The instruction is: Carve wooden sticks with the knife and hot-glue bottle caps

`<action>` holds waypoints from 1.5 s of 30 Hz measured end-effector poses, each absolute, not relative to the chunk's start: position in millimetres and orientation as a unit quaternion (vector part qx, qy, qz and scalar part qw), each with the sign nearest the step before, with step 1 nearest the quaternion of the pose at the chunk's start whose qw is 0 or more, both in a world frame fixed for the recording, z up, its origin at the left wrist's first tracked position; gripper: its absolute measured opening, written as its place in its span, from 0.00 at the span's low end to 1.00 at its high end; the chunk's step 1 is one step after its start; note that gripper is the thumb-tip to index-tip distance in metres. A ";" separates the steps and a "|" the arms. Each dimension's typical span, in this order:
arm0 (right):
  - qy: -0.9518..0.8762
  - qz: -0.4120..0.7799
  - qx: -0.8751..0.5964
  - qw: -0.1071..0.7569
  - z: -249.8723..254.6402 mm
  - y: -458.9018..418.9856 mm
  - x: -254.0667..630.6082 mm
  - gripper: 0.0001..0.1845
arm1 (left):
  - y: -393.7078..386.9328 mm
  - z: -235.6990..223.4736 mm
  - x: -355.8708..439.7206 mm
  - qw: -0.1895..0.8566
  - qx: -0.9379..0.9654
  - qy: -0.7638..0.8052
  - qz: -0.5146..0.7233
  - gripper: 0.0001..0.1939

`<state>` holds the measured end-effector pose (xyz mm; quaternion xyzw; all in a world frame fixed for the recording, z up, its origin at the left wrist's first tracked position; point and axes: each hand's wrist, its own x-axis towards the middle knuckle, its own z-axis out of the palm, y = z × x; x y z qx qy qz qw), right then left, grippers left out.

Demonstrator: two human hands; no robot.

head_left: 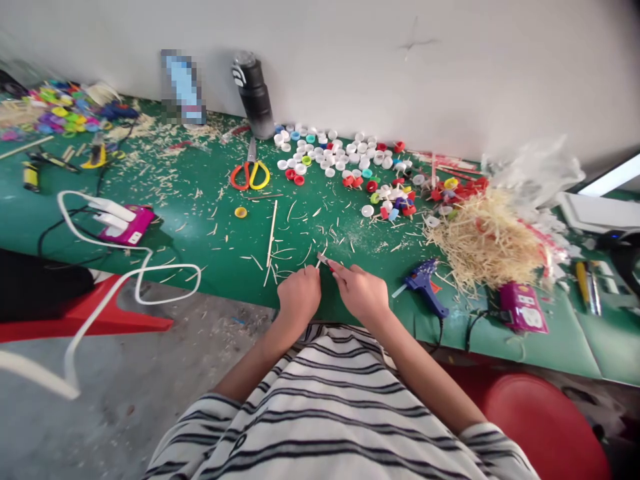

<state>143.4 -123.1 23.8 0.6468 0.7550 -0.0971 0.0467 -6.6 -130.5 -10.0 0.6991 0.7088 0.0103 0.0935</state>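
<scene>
At the table's near edge, my left hand (301,293) is closed round a thin wooden stick (319,264), of which only a short tip shows. Close beside it my right hand (363,292) grips a small blade (323,257), its end near the stick's tip; whether the two touch I cannot tell. The fingers hide the blade's handle. A longer wooden stick (272,233) lies left of the hands among pale shavings (285,253). Farther back rest scissors (250,172) with red and yellow handles and a yellow cap (241,213).
White and coloured bottle caps (340,157) spread along the wall, near a black bottle (253,93). Right are a blue glue gun (423,285), a shavings heap (487,237) and a purple power socket (523,308). Another socket (131,225) with a white cable (145,267) sits left.
</scene>
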 end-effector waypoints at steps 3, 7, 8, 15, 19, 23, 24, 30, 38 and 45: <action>0.749 -0.101 0.653 0.054 25.8 -125.7 145.1 0.25 | -130.4 -11.5 -6.8 0.091 0.704 0.705 0.012 0.26; 0.751 -0.106 0.649 0.064 24.5 -121.0 141.4 0.26 | -130.2 -12.4 -6.6 0.089 0.700 0.708 0.016 0.26; 0.752 -0.104 0.648 0.063 23.5 -117.1 140.1 0.26 | -130.4 -12.5 -6.6 0.088 0.699 0.709 0.017 0.26; 0.740 -0.093 0.666 0.034 23.4 -68.4 147.7 0.26 | -133.3 -10.0 -8.1 0.094 0.708 0.699 0.030 0.24; 0.731 -0.129 0.670 0.029 24.3 -71.0 154.2 0.25 | -133.7 -8.7 -9.1 0.102 0.703 0.702 0.039 0.24; 0.734 -0.168 0.658 0.008 23.4 -96.3 155.8 0.24 | -134.9 -7.9 -10.0 0.101 0.703 0.703 0.042 0.24; 0.733 -0.176 0.657 0.004 23.5 -102.2 156.4 0.23 | -135.2 -7.9 -10.1 0.100 0.704 0.701 0.043 0.24; 0.734 -0.183 0.654 -0.007 26.2 -118.6 160.1 0.22 | -136.5 -9.0 -10.4 0.087 0.705 0.702 0.053 0.23; 0.742 -0.163 0.650 0.004 26.3 -121.9 158.8 0.23 | -136.6 -10.4 -11.8 0.085 0.709 0.699 0.051 0.22; 0.739 -0.183 0.649 0.008 27.4 -121.0 158.9 0.22 | -136.5 -6.8 -10.9 0.097 0.700 0.706 0.046 0.21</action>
